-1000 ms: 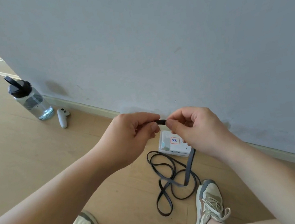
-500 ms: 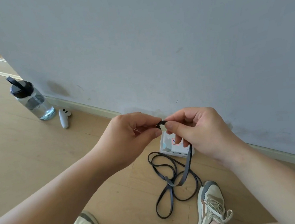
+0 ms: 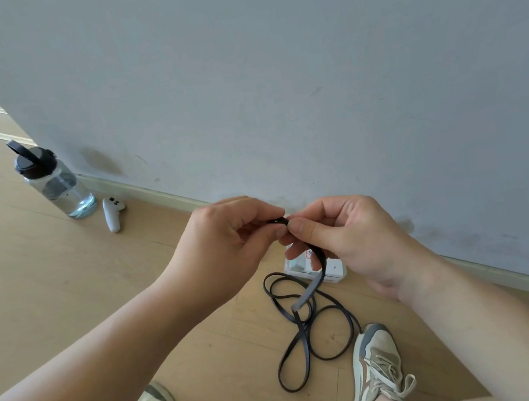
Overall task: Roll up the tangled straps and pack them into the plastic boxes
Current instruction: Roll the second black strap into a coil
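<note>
**Starting the roll tight at the strap's end**

My left hand pinches the very tip of the black strap between thumb and curled fingers, just in front of the wall's skirting. The first small turn of the strap shows as a dark curl between the two hands. My right hand grips it from the other side, thumb on top. From there the strap runs down under my right palm and drops to the wooden floor, where the rest lies in loose, crossing loops between my shoes.

To do this well, I judge the first turns must be small and flat, so the core does not twist. The left fingers should hold the core while the right hand feeds the strap in under light tension. The loops on the floor cross each other, so a snag could pull the roll loose; I should draw the slack up slowly.

As for containers, the clear water bottle at far left stands upright with its black lid on, partly filled. The plastic box lies on the floor by the wall, mostly hidden behind my right hand; I cannot tell what is in it.
</note>
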The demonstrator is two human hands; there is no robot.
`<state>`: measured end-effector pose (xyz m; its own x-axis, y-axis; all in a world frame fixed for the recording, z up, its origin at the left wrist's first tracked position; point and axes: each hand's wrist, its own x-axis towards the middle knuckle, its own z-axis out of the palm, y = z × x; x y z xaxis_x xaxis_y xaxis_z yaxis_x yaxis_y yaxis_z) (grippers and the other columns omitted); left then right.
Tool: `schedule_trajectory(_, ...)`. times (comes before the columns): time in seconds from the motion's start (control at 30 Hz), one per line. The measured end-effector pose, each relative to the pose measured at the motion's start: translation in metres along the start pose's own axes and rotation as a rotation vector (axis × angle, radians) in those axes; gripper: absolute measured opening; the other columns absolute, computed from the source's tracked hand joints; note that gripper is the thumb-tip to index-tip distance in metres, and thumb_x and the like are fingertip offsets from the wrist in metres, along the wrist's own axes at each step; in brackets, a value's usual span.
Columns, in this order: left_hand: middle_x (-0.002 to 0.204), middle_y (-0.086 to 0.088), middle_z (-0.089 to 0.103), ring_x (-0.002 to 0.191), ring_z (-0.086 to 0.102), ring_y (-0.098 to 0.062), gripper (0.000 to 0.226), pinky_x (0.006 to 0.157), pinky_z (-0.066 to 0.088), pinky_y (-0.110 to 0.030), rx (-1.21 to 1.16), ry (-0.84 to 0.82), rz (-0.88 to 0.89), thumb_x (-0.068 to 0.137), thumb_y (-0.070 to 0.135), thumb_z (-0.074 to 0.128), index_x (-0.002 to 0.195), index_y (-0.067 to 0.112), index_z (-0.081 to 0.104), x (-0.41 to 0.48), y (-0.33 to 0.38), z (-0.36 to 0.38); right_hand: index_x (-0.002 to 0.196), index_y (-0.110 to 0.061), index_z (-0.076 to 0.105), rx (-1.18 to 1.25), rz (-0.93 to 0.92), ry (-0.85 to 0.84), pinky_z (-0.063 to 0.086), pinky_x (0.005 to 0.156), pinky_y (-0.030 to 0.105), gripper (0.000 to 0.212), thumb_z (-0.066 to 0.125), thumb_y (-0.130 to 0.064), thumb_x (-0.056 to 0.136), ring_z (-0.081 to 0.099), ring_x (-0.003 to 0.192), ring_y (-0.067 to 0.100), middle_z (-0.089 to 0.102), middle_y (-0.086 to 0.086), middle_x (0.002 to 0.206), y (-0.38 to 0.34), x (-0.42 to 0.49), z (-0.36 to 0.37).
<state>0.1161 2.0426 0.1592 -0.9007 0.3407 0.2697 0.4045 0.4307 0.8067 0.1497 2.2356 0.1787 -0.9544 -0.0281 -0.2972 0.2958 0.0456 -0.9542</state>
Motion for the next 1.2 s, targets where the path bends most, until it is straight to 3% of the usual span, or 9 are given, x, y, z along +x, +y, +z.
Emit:
schedule_trajectory(0.17, 0.081, 0.015, 0.076, 0.076, 0.072, -0.003, 0.009, 0.067, 0.056, -0.019, 0.025, 0.047, 0.12, 0.085, 0.011, 0.084, 0.094, 0.013, 0.082, -0.002, -0.002, 0.001, 0.093, 0.004, 0.074, 0.064, 0.025, -0.013, 0.045, 0.055, 0.032, 0.01, 0.073, -0.007, 0.092, 0.074, 0.08, 0.029, 0.078, 0.02, 0.092, -0.003, -0.001, -0.001)
schedule_trajectory(0.3, 0.085, 0.018, 0.074, 0.081, 0.071, 0.005, 0.019, 0.072, 0.05, -0.008, -0.012, 0.03, 0.106, 0.085, 0.01, 0.083, 0.104, 0.015, 0.082, -0.002, -0.002, 0.002, 0.091, 0.006, 0.073, 0.08, 0.001, 0.026, 0.046, 0.059, 0.034, 0.01, 0.074, -0.004, 0.09, 0.07, 0.074, 0.027, 0.076, 0.024, 0.089, -0.001, 0.0, 0.0)
schedule_trajectory(0.43, 0.093, 0.011, 0.077, 0.087, 0.073, -0.004, 0.024, 0.079, 0.058, -0.024, 0.02, -0.049, 0.144, 0.094, 0.006, 0.074, 0.115, 0.016, 0.079, 0.001, -0.007, 0.002, 0.086, 0.001, 0.074, 0.031, -0.018, 0.066, 0.048, 0.063, 0.038, 0.008, 0.075, -0.005, 0.091, 0.066, 0.073, 0.029, 0.076, 0.023, 0.086, -0.002, 0.002, -0.003)
schedule_trajectory(0.67, 0.089, 0.007, 0.07, 0.073, 0.065, -0.012, 0.017, 0.066, 0.056, -0.035, 0.177, -0.039, 0.271, 0.097, 0.011, 0.063, 0.11, 0.014, 0.073, 0.002, -0.005, 0.0, 0.093, 0.007, 0.072, 0.045, 0.002, 0.013, 0.049, 0.059, 0.032, 0.013, 0.072, -0.006, 0.093, 0.068, 0.063, 0.017, 0.076, 0.022, 0.089, -0.004, 0.0, -0.003)
schedule_trajectory(0.83, 0.087, 0.007, 0.07, 0.072, 0.064, -0.012, 0.011, 0.066, 0.055, -0.036, 0.172, 0.067, 0.181, 0.096, 0.01, 0.067, 0.105, 0.014, 0.072, 0.004, -0.007, 0.0, 0.095, 0.007, 0.074, 0.156, 0.055, 0.051, 0.06, 0.07, 0.035, 0.021, 0.079, -0.009, 0.081, 0.075, 0.076, 0.033, 0.076, 0.026, 0.092, -0.007, -0.001, -0.003)
schedule_trajectory(1.03, 0.084, 0.012, 0.07, 0.076, 0.065, -0.007, 0.005, 0.068, 0.055, -0.035, 0.137, 0.117, 0.124, 0.095, 0.012, 0.07, 0.1, 0.013, 0.072, 0.002, -0.005, 0.007, 0.092, 0.007, 0.075, 0.209, 0.037, 0.042, 0.06, 0.072, 0.035, 0.031, 0.081, -0.018, 0.073, 0.074, 0.078, 0.033, 0.076, 0.024, 0.088, -0.004, -0.003, 0.011)
schedule_trajectory(1.2, 0.081, 0.011, 0.07, 0.073, 0.066, -0.008, 0.002, 0.067, 0.055, -0.034, 0.114, 0.153, 0.115, 0.094, 0.014, 0.072, 0.096, 0.014, 0.072, -0.001, -0.004, 0.009, 0.096, 0.002, 0.073, 0.259, 0.038, 0.142, 0.06, 0.068, 0.034, 0.014, 0.078, -0.004, 0.084, 0.075, 0.08, 0.037, 0.077, 0.025, 0.091, -0.005, -0.001, 0.01)
